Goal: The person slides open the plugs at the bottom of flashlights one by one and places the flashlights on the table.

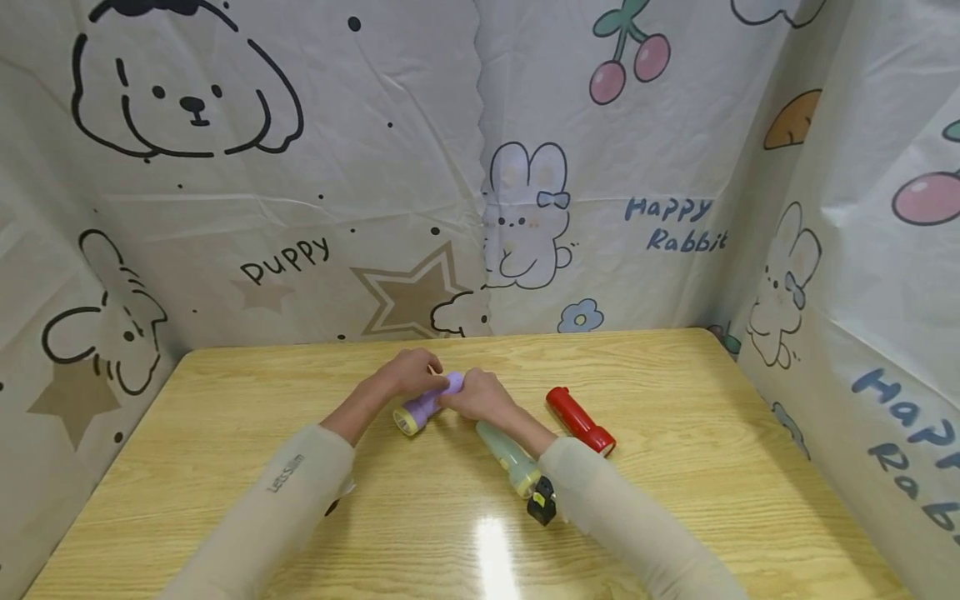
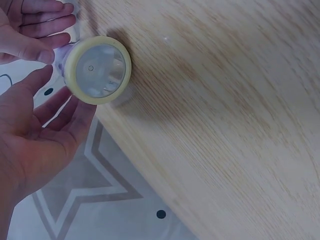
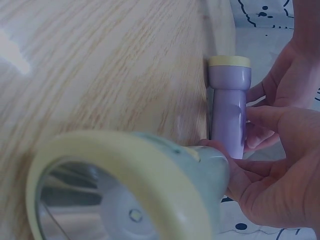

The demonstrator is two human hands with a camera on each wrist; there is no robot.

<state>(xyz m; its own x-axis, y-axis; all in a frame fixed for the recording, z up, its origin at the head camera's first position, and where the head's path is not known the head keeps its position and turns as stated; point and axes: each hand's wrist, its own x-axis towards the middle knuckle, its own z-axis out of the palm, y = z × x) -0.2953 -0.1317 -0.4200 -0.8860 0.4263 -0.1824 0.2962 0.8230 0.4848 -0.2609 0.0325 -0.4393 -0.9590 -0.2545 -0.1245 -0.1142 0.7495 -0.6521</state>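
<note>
From head, purple torch (image 1: 426, 406) at surface (image 1: 247, 467) between left hand (image 1: 408, 374) and right hand (image 1: 480, 395), green torch (image 1: 504, 450) near, from left wrist, impossible to tell left hand's grip, from right wrist, torch tail pinched by right hand.

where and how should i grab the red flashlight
Probably grip the red flashlight round its slim barrel, from above on the right: it lies on its side on the table, wider head nearer the person, with the right forearm close on its left.
</note>
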